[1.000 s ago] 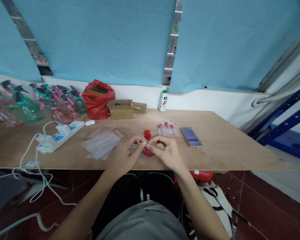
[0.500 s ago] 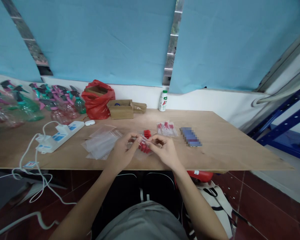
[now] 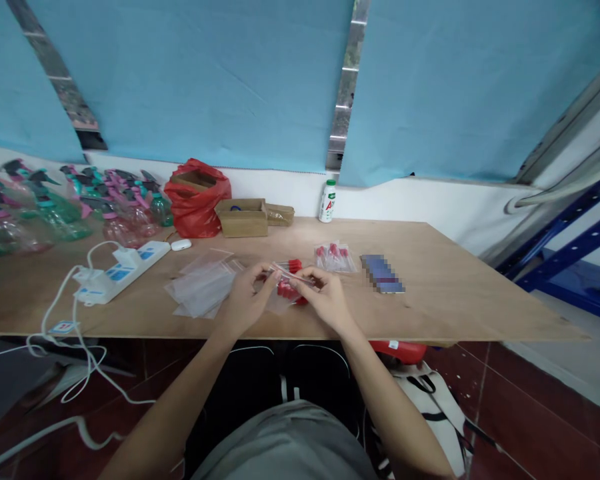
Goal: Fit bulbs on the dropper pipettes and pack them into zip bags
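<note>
Left hand (image 3: 249,291) and right hand (image 3: 329,297) are both grasping, thumbs against fingers, the mouth edge of a small clear plastic bag (image 3: 279,305) with a thin reddish strip along its rim, at the near side of the pale wooden counter (image 3: 445,287). Bright red pieces (image 3: 285,289) are showing just below that rim; whether they are lying inside or behind the film, cannot tell. Step in hand, as judged: working the bag's mouth, opening or sealing unclear. Next move seems to be calling for fine fingertip control along the strip. Just beyond, red-ended pieces with thin shafts (image 3: 295,265) are lying together. Leftward, flat clear plastic bags (image 3: 200,291) are overlapping; rightward, clear packets of red-tipped pieces (image 3: 334,260) are resting.
</note>
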Demonstrator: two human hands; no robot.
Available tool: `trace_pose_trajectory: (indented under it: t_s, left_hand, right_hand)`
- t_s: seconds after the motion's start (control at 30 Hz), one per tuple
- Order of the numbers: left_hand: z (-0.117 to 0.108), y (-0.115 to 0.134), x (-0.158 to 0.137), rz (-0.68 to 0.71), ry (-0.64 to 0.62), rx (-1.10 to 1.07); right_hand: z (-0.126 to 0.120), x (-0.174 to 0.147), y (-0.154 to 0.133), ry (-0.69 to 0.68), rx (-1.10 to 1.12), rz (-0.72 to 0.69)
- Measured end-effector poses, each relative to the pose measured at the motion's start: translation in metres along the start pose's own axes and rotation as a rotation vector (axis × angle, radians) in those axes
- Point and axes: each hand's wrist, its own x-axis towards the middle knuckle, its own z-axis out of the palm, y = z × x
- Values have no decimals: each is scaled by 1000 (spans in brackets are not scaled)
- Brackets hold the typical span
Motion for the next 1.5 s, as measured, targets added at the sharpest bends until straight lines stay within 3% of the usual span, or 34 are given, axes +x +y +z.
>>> trace_pose_trajectory:
  t_s: [0.3,0.53,0.8,1.0,1.23,1.5]
  left_hand:
    - [3,-1,-1,-47,-71,-16]
    - [4,-1,0,18,17,-60]
    - [5,2,0,-32,-7,-165]
    - [4,5,2,-18,72,-188]
    - [9,1,0,-94,65,-232]
    - [18,-10,-2,-243,121,-360]
  right_hand:
    - [0,0,0,-30,38,-13]
    - [5,2,3,12,138,28]
    - [4,2,1,30,187,59]
    - [9,3,7,59,329,138]
    - [6,5,13,136,388,100]
    - [4,9,27,123,372,213]
